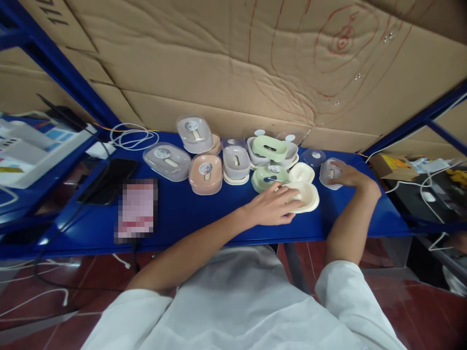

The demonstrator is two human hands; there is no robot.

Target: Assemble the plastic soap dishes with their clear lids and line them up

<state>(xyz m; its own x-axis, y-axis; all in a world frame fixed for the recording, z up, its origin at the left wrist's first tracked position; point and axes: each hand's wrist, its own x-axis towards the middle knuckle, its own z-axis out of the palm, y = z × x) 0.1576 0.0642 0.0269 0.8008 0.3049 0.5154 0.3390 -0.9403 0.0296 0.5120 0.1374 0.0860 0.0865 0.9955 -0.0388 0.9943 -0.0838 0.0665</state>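
Note:
My left hand [275,204] grips a cream soap dish [310,197] near the front of the blue table, its fingers over the rim and inside. At the right, my right hand [346,175] has its fingers closed around a small translucent soap box lid [328,177]; whether a base lies under it I cannot tell. Between the hands sits a cream insert [302,172]. Just behind my left hand is a green soap box [264,178]. A green drain tray [270,148] lies across grey dishes. A loose clear lid [313,156] stands behind the right hand's lid.
Several closed soap boxes stand to the left, among them a pink one [205,177] and a grey one [167,160]. A phone [109,180], a blurred pink item [137,209] and coiled white cable [133,137] lie farther left. A cardboard wall [204,73] rises behind the table.

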